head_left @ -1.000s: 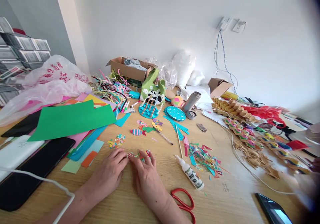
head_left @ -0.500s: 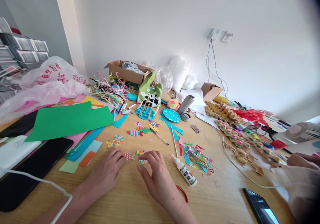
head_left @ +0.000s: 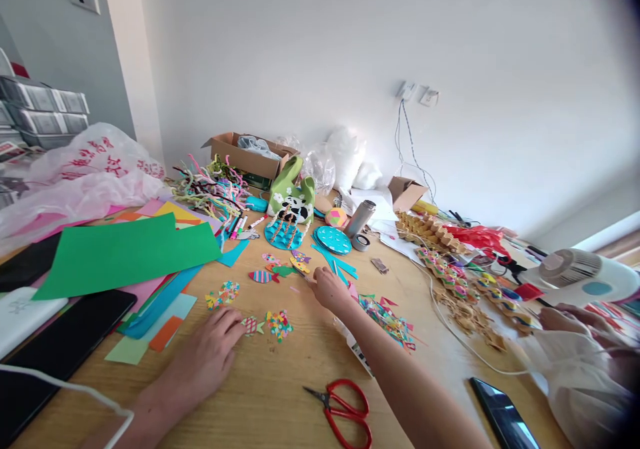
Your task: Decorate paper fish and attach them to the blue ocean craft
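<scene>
My left hand (head_left: 217, 342) rests low on the table, fingers bent and lying loosely. Its fingertips touch the edge of a red-and-white checked paper fish (head_left: 249, 325). Just right of that fish lies a cluster of colourful paper dots (head_left: 279, 325), and a second dotted cluster (head_left: 229, 291) sits beyond my left hand. My right hand (head_left: 330, 289) reaches forward with its fingers closed on a thin pen (head_left: 303, 270), mostly hidden by the hand. Beside the pen are a yellow paper fish (head_left: 299, 264), a green one (head_left: 284, 271) and a striped one (head_left: 263, 276).
Red-handled scissors (head_left: 345, 402) lie near the front. A glue bottle (head_left: 359, 355) is partly behind my right forearm. Paper scraps (head_left: 387, 319) lie to its right. Coloured sheets (head_left: 130, 249) cover the left side. A phone (head_left: 503, 412) and another person's hands (head_left: 570, 319) are at the right.
My right hand has moved from the dot cluster forward and right to the pen. My left hand stays by the checked fish. The scissors now show fully.
</scene>
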Available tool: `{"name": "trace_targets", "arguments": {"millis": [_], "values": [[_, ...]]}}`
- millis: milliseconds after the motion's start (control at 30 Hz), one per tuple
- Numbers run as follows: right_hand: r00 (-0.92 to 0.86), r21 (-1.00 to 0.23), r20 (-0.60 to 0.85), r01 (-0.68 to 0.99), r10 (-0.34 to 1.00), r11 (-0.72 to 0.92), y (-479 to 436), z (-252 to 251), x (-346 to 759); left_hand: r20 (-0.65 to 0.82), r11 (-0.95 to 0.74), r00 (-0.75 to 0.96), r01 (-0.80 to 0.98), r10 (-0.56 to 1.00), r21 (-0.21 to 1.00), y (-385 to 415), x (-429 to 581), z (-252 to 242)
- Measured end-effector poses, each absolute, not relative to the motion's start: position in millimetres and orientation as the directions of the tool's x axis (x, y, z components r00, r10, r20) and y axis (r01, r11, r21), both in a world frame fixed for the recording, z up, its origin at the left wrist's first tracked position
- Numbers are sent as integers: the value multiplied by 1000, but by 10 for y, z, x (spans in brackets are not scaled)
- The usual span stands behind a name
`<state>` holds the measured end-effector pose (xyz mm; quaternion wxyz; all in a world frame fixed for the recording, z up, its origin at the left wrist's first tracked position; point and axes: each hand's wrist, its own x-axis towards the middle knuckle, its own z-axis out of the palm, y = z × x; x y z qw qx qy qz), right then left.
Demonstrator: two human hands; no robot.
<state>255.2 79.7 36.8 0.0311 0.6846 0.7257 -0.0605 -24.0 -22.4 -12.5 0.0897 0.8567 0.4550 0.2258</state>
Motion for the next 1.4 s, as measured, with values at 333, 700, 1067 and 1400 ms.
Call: {"name": "trace_targets", "arguments": {"millis": [333, 700, 1067, 1400], "values": [[43, -20, -105, 999, 994, -45, 821, 361, 2662, 325, -569, 473, 741, 819, 357, -226, -233, -188], [102, 27, -43, 995, 994, -101, 1027, 349, 2717, 312, -548, 456, 751, 834, 367, -224, -235, -161], [-390, 68, 1, 919, 921, 389, 815, 362, 2110, 286, -557, 479, 745, 830, 368, -232, -220, -119], [-347, 168, -112, 917, 931, 362, 771, 285, 2243, 215, -528, 484, 742, 848, 413, -240, -225, -66]]}}
